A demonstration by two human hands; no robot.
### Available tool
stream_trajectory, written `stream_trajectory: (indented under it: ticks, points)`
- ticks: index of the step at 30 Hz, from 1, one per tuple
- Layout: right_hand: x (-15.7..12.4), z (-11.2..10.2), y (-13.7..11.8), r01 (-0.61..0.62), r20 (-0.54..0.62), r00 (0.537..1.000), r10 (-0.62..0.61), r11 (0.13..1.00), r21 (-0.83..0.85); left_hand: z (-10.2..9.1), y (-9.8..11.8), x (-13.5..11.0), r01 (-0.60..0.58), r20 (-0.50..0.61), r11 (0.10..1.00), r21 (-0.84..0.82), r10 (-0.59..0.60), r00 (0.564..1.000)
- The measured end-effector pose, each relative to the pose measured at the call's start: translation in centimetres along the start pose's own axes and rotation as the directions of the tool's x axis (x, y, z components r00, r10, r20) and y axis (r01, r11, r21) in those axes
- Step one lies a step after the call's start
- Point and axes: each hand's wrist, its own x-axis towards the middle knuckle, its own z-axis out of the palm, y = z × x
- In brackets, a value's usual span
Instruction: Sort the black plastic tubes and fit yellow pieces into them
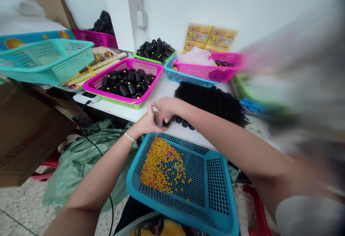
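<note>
L hand (149, 121), R hand (167, 108) narrow at black cyl. (166, 123), above blue basket (134, 178) w/ yellow, pink beads (161, 166); grip unclear.

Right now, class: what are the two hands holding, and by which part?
The right hand seems to pinch a small black piece by its upper end, beside the left hand; fingers hide most of it, so the exact hold cannot be told.

Blurred right edge, hidden pinch
Left hand (148, 121) and right hand (165, 108) mostly cover a small dark piece (166, 123); the green container (258, 92) is smeared
</note>
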Motion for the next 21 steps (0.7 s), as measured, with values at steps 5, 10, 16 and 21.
stream_trajectory:
  ticks: [5,10,16,21]
  points:
    - [-7.1,-3.8,1.3,-0.057,-0.242,0.967,0.077,0.995,0.086,0.6,0.4,-0.8,-0.075,-0.048,0.961,0.266,0.091,0.995]
    - [-16.0,0.0,1.9,0.117,-0.347,0.936,0.059,0.879,0.463,-0.3,2.0,-1.1,-0.061,-0.071,0.892,0.448,0.103,0.992]
    - [-19.1,13.0,1.4,-0.118,0.232,0.972,0.029,0.917,0.381,-2.3,2.1,1.1,0.148,-0.249,0.803,0.578,0.0,0.968]
    - [-19.5,18.3,1.1,-0.118,0.209,0.977,0.039,0.916,0.384,0.0,2.6,1.1,0.13,-0.269,0.786,0.604,0.048,0.962]
